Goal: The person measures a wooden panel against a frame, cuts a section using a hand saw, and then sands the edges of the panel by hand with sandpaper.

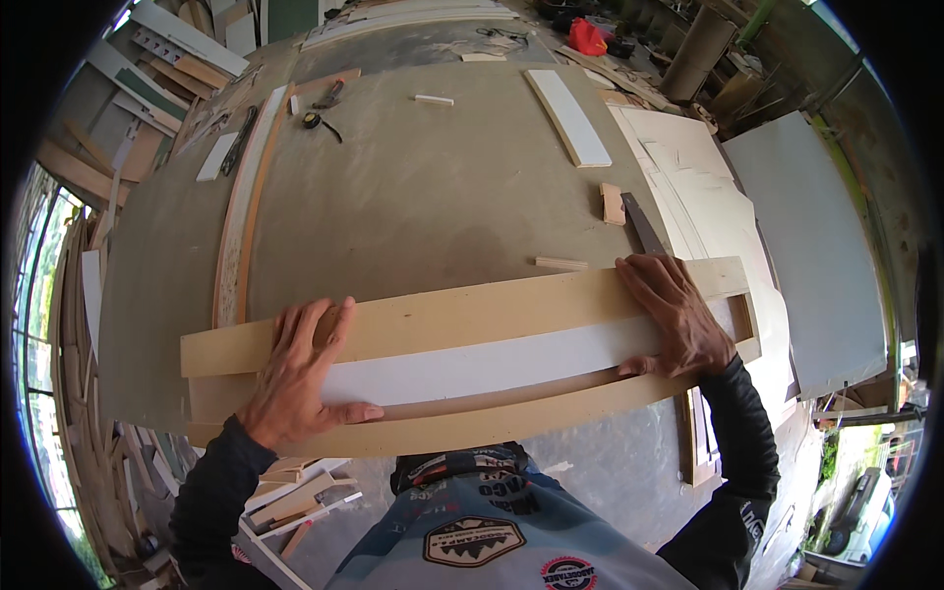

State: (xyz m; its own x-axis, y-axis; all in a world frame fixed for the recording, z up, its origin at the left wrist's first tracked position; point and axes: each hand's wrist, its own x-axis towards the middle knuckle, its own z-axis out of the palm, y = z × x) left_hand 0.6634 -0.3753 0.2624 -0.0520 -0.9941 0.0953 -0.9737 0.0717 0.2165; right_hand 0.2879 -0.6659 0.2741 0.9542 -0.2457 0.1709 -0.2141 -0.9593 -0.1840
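A long, shallow wooden box frame (511, 306) of pale plywood lies crosswise in front of me. A white strip of board (492, 364) sits lengthwise between its two long sides. Near the frame's left end, my left hand (300, 379) spans it, fingers over the far side and thumb towards the near side. My right hand (678, 313) grips the right part, its fingers bent over the far side and the thumb reaching inside. Both hands are in contact with the frame. Their palms hide parts of the white strip.
On the large grey worktop (393, 197) are a tape measure (313, 120), a long wooden strip (246, 206), a white board (568, 118), a small wood block (613, 205) and a dark blade-like tool (643, 224). Pale sheets (703, 197) lie at right; stacked offcuts (147, 88) stand at left.
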